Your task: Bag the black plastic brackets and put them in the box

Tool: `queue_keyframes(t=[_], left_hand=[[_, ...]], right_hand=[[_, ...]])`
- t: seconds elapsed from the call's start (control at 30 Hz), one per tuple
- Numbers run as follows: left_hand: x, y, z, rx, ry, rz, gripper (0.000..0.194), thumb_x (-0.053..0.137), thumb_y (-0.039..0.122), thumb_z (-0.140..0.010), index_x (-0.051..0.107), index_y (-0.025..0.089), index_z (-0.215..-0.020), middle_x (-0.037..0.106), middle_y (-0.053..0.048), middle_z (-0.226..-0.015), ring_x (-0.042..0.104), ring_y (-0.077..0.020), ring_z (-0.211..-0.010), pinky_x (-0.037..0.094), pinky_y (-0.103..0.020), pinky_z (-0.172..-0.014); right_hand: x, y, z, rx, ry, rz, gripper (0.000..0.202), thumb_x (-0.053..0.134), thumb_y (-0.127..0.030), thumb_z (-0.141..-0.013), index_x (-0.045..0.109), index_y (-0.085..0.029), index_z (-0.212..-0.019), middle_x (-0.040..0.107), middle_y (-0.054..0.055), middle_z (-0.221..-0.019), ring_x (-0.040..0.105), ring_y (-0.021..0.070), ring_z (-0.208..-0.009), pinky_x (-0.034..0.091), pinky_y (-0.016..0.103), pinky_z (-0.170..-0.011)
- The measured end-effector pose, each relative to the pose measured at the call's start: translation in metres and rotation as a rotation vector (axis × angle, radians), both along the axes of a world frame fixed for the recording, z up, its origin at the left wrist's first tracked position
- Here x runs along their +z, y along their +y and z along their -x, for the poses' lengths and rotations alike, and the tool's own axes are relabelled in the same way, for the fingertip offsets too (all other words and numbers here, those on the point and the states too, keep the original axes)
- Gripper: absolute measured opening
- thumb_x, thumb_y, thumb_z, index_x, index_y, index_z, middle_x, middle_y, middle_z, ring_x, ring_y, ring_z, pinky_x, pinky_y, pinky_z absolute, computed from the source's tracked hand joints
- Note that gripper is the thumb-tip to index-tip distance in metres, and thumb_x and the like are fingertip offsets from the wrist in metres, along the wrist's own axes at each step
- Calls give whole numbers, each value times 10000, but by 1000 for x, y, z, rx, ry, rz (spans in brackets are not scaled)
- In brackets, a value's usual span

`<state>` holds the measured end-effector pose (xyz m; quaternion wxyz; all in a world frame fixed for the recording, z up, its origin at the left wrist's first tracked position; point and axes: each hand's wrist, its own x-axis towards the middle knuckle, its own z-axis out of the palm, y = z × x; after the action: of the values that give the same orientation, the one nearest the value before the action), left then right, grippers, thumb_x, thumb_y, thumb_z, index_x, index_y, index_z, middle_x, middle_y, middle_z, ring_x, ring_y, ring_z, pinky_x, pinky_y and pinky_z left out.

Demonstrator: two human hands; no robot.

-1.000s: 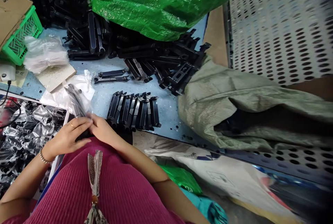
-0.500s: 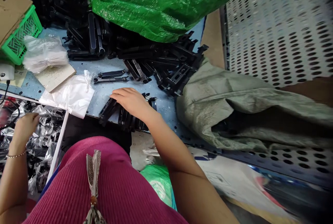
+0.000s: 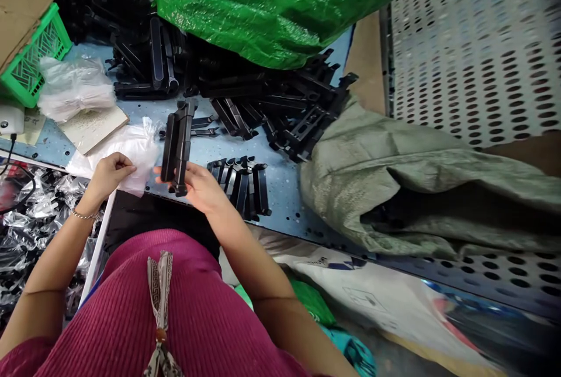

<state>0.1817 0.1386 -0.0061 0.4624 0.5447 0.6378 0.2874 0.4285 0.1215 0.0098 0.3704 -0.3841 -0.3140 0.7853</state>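
Note:
My right hand (image 3: 205, 189) holds a long black plastic bracket-like part (image 3: 170, 146) upright above the table's front edge, fingers behind its lower end. To its left, my left hand (image 3: 106, 178) has thumb and forefinger pinched at the edge of a clear plastic bag (image 3: 142, 169) in a flat stack. Just right of my right hand, several similar black parts (image 3: 241, 184) lie side by side on the blue speckled table (image 3: 283, 201). A couple more black parts (image 3: 204, 128) lie behind the held one, partly hidden by it.
A heap of black parts (image 3: 280, 99) spreads under a green sack (image 3: 272, 9). At right lies a grey-green sack (image 3: 421, 172) by a perforated metal panel (image 3: 477, 49). Left are bundled bags (image 3: 76, 87), a green basket (image 3: 37, 52) and a bin of bagged black parts (image 3: 48, 231).
My right hand has lifted a black part from the front row and moved left with it. My left hand has come from over the bin to the bag stack and pinches a bag.

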Motion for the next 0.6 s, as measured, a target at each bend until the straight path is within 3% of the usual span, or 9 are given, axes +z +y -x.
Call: queue_keyframes(t=[0.1,0.2,0.27,0.37,0.47,0.53,0.6], left_hand=[[6,-5,2,16,-20,10,238,689,405,-811,667,168,-790,614,8,-624,534,-124,-558,406,-254,-547],[17,-13,3,36,94,-175,180,633,341,-878,681,168,-899,690,-31,-757,638,-158,-684,509,-283,-656],[23,-17,7,-74,255,-372,159,561,241,-914,701,172,-943,734,-86,-956,688,-201,-881,564,-352,-826],[24,-14,14,-285,481,-533,317,444,133,-930,750,165,-1007,716,-135,-1142,665,-255,-1099,549,-440,-996],[15,-3,22,-257,466,-511,380,488,126,-906,723,150,-1204,684,-145,-1251,678,-218,-1038,573,-397,-969],[10,0,27,-197,379,-470,452,529,125,-885,673,147,-1313,648,-158,-1338,675,-153,-892,595,-333,-871],[10,-5,28,-172,319,-457,514,537,119,-892,616,151,-1399,609,-177,-1404,672,-123,-845,604,-297,-817]], right_hand=[[-11,1,32,11,174,128,262,753,-442,-871,688,-190,-899,791,87,-1027,761,188,-863,577,268,-705],[-27,4,52,-42,167,244,187,733,-362,-894,692,-179,-898,793,80,-1006,750,156,-784,560,230,-630],[-34,3,54,-84,142,266,180,741,-344,-888,703,-179,-948,793,73,-1006,741,153,-769,557,226,-608],[-32,-6,41,-113,172,191,224,771,-375,-853,702,-183,-947,789,57,-948,717,144,-718,541,226,-596],[-27,-22,23,75,268,161,286,773,-419,-829,695,-150,-884,766,75,-819,641,124,-588,478,223,-523],[-29,-32,16,260,331,235,290,751,-406,-836,695,-126,-882,736,77,-738,564,102,-520,419,211,-465],[-35,-37,18,351,375,331,272,720,-389,-850,688,-120,-879,692,48,-666,462,72,-464,345,186,-412]])
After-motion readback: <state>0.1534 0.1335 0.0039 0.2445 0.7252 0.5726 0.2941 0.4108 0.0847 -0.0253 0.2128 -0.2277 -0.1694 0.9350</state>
